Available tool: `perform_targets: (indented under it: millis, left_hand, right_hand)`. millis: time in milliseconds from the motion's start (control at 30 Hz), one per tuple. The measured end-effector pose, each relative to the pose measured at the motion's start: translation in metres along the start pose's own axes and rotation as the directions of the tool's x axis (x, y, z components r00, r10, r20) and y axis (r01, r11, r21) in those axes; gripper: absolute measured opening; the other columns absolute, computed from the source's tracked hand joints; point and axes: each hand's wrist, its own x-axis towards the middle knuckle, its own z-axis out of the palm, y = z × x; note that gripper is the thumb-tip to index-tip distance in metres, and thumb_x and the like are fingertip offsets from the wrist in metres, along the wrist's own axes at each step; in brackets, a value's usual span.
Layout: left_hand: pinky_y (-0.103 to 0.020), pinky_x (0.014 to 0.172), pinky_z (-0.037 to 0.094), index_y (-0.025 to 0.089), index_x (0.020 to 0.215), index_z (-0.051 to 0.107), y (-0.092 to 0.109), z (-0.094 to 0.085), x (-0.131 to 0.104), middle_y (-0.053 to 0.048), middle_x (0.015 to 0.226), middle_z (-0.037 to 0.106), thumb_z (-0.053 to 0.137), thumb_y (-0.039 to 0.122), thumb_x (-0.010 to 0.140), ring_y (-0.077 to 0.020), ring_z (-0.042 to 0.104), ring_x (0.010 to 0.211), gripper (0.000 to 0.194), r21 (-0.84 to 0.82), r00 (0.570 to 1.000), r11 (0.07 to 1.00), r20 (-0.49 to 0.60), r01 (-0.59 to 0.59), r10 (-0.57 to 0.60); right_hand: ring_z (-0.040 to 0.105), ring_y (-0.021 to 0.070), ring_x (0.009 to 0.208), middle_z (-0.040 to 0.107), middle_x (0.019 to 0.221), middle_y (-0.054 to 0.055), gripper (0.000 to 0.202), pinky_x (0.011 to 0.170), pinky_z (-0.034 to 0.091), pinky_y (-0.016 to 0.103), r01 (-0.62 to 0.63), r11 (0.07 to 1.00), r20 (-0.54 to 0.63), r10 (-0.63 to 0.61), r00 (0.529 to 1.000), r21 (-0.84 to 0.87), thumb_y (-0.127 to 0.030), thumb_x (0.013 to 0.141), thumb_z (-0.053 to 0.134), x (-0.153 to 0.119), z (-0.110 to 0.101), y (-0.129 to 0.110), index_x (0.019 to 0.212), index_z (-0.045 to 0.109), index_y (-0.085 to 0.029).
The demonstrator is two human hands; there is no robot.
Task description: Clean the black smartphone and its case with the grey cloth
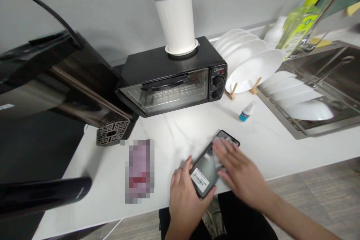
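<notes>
A smartphone [208, 167] lies face down and slantwise near the front edge of the white counter, a white barcode label [200, 180] on its grey back. My left hand [185, 198] grips its lower end, thumb on one side and fingers on the other. Against the upper part of the back, my right hand [242, 172] presses a crumpled white tissue [217, 160] under its fingers; the hand is slightly blurred. Just beyond the phone stands a small white dropper bottle [246, 112] with a blue label.
A black toaster oven [171, 71] carries a white cup [177, 22] of chopsticks. Plates [254, 69] stand in a rack beside it, with a sink [305, 133] at right. At left are a black dispenser [92, 78] and a blurred-out purple item [140, 170].
</notes>
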Motion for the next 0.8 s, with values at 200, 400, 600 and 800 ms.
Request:
perform_targets:
  millis: [200, 400, 600, 800]
  left_hand:
    - [-0.054, 0.103, 0.05, 0.018, 0.158, 0.028, 0.0, -0.006, -0.001, -0.016, 0.129, 0.065, 0.075, 0.031, 0.083, -0.0352, 0.063, 0.12, 0.089, -0.041, 0.999, 0.999, 0.044, 0.032, -0.03]
    - [-0.051, 0.117, 0.043, 0.023, 0.157, 0.028, -0.003, -0.015, -0.005, -0.016, 0.155, 0.045, 0.063, 0.034, 0.097, -0.0307, 0.048, 0.144, 0.07, -0.281, 0.998, 0.958, 0.034, 0.052, -0.044]
    - [-0.036, 0.096, 0.058, 0.019, 0.152, 0.038, -0.002, -0.007, -0.005, -0.01, 0.121, 0.064, 0.069, 0.035, 0.093, -0.0214, 0.07, 0.109, 0.068, -0.519, 0.965, 0.85, -0.163, 0.093, -0.205]
    - [-0.032, 0.088, 0.059, 0.019, 0.114, 0.074, 0.015, -0.001, 0.003, -0.008, 0.103, 0.075, 0.068, 0.038, 0.094, -0.0221, 0.073, 0.097, 0.028, -0.473, 0.976, 0.881, -0.191, 0.0, -0.103]
  right_hand:
    - [0.054, 0.0201, 0.141, 0.059, 0.151, 0.003, 0.042, 0.123, 0.041, 0.04, 0.062, 0.954, -0.04, -0.053, 0.998, 0.295, -0.019, 0.107, 0.044, -0.002, 0.002, 0.024, 0.146, 0.059, -0.022]
    - [0.065, 0.0256, 0.129, 0.067, 0.14, 0.003, 0.04, 0.117, 0.048, 0.047, -0.221, 0.861, -0.151, 0.321, 0.935, 0.459, -0.034, 0.11, 0.041, 0.004, 0.004, 0.059, 0.141, 0.063, -0.024]
    - [0.075, 0.0287, 0.113, 0.074, 0.13, 0.005, 0.041, 0.099, 0.061, 0.043, -0.257, 0.758, -0.178, 0.44, 0.88, 0.599, -0.042, 0.109, 0.043, 0.006, 0.004, 0.048, 0.135, 0.069, -0.024]
    - [0.065, 0.0277, 0.13, 0.069, 0.138, 0.01, 0.043, 0.111, 0.053, 0.049, -0.209, 0.789, -0.309, 0.449, 0.839, 0.578, -0.036, 0.111, 0.037, 0.015, -0.001, 0.046, 0.14, 0.064, -0.019]
